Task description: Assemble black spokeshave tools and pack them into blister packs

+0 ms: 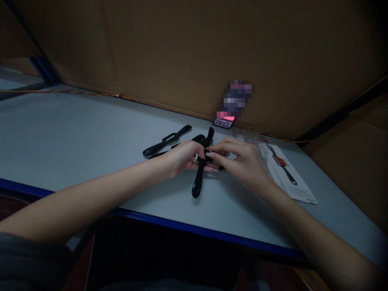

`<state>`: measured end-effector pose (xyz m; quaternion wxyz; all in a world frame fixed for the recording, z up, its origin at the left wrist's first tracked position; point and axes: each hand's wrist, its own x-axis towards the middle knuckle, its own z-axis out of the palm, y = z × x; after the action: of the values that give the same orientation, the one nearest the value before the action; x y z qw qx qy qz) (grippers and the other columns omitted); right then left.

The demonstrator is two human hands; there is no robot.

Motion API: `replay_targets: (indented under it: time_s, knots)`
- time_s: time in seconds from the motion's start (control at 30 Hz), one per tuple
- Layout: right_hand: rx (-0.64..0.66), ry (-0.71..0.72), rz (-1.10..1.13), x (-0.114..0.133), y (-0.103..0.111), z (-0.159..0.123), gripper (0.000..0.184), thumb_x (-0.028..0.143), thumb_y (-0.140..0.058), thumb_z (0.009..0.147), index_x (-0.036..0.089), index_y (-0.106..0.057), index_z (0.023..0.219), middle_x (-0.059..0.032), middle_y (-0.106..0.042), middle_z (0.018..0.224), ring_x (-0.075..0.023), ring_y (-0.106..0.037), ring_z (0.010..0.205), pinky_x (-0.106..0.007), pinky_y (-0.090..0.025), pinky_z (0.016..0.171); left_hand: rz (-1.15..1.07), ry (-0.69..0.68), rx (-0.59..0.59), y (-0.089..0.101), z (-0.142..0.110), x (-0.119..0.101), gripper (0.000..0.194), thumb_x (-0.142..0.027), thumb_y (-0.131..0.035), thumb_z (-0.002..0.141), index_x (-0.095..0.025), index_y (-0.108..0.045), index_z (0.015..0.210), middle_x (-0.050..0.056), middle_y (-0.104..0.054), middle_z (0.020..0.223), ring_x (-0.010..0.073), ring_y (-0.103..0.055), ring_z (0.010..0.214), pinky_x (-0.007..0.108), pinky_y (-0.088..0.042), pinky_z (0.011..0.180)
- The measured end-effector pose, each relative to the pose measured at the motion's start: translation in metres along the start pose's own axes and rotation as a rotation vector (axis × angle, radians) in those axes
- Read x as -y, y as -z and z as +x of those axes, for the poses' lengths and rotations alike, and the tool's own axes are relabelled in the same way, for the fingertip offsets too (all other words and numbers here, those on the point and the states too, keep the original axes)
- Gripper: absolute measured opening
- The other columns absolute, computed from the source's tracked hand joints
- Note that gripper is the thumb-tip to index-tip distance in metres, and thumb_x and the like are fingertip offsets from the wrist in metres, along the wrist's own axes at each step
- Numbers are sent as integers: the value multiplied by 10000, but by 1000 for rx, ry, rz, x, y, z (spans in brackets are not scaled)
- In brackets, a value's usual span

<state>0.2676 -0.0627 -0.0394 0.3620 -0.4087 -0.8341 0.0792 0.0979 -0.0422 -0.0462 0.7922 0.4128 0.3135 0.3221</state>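
Note:
A long black plastic kitchen utensil (198,182) lies across the middle of the table, its rounded handle end pointing toward me. My left hand (182,157) and my right hand (239,159) meet at its middle, with the fingertips of both pinching it. The hands hide its central part, so its exact shape there cannot be seen. Just left of them rests a second black utensil (166,139) with a slotted section. A third dark piece (159,153) runs beneath my left hand, mostly hidden.
Behind my right hand lies a crumpled clear plastic bag (251,139). A printed card (287,178) showing a black utensil lies on the grey table (75,137), which has a blue front edge. A phone (223,122) leans against the cardboard wall (194,52), beside a coloured wire (91,93).

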Motion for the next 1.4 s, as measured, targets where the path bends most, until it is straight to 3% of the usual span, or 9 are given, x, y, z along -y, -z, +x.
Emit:
replay_targets:
  time_s: [0.17, 0.37, 0.53, 0.77, 1.07, 1.27, 1.4]
  knots:
    - [-8, 33, -101, 4, -1, 1, 146, 145, -596, 810, 199, -698, 900, -27, -632, 738, -160, -577, 724, -286, -430, 640, 45, -27, -73, -7, -3, 2, 254, 54, -504, 622, -86, -538, 831, 93, -659, 753, 174, -679, 631, 370, -518, 785]
    - [23, -65, 28, 2, 1, 1, 115, 215, -635, 795, 215, -710, 883, -12, -653, 728, -145, -585, 669, -275, -428, 608, 78, -47, -76, -7, -3, 6, 276, 89, -571, 639, -101, -541, 836, 69, -658, 730, 159, -679, 657, 352, -534, 768]
    - [47, -43, 139, -4, 5, 1, 161, 262, -607, 834, 224, -726, 936, -37, -695, 854, -150, -614, 750, -290, -453, 669, 53, -35, -55, -8, -5, 2, 282, 99, -591, 644, -85, -559, 855, 64, -666, 741, 159, -692, 695, 327, -543, 789]
    - [95, 11, 88, -10, 10, 2, 168, 222, -641, 808, 199, -718, 955, -25, -652, 796, -125, -563, 669, -276, -443, 642, 28, -40, -88, -9, -4, 2, 288, 104, -595, 630, -90, -541, 835, 73, -670, 748, 160, -693, 665, 321, -547, 768]
    - [89, -62, 129, -9, 8, 1, 135, 206, -655, 783, 177, -684, 912, -29, -666, 804, -138, -584, 678, -280, -463, 622, 84, -42, -104, -4, 1, 5, 317, 71, -640, 624, -108, -544, 867, 52, -663, 770, 148, -686, 697, 320, -547, 782]
    - [99, -15, 65, -7, 9, 1, 131, 188, -634, 790, 174, -667, 917, -39, -663, 838, -145, -591, 707, -285, -466, 646, 124, -101, -116, -6, 0, 7, 334, 104, -623, 611, -109, -542, 855, 33, -652, 744, 140, -685, 682, 301, -546, 766]
    - [75, 74, -45, -8, 9, 2, 47, 218, -625, 812, 171, -632, 805, -27, -622, 748, -136, -550, 666, -271, -424, 609, 147, -72, -106, -9, -4, 7, 375, 104, -631, 624, -96, -513, 919, 69, -663, 765, 160, -693, 691, 315, -552, 752]
